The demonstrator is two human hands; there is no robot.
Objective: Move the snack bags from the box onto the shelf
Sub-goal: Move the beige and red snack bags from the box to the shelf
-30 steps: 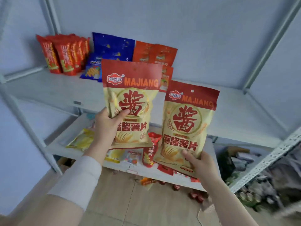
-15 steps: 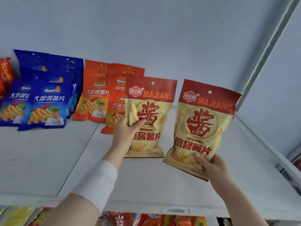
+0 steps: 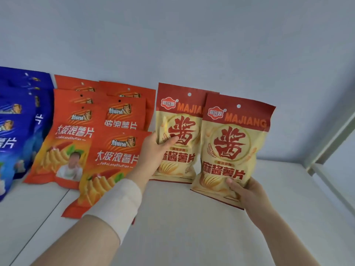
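Note:
Two yellow snack bags with dark red "MAJIANG" tops are upright over the white shelf [image 3: 192, 223]. My left hand [image 3: 153, 150] grips the left bag [image 3: 178, 131] by its left edge, thumb across the front; its bottom edge is at the shelf surface, next to the orange bags. My right hand [image 3: 247, 192] holds the right bag [image 3: 234, 143] by its lower right corner. That bag overlaps the front of the left one and looks slightly raised. The box is out of view.
Several orange chip bags [image 3: 92, 135] lean against the back wall left of my hands, and blue bags [image 3: 17, 121] stand further left. A shelf upright [image 3: 330, 144] rises at the right. Bare shelf lies in front and to the right.
Both hands carried the yellow bags up from below shelf level and forward to the back of the shelf. The left bag now stands beside the orange bags, and the right bag overlaps it.

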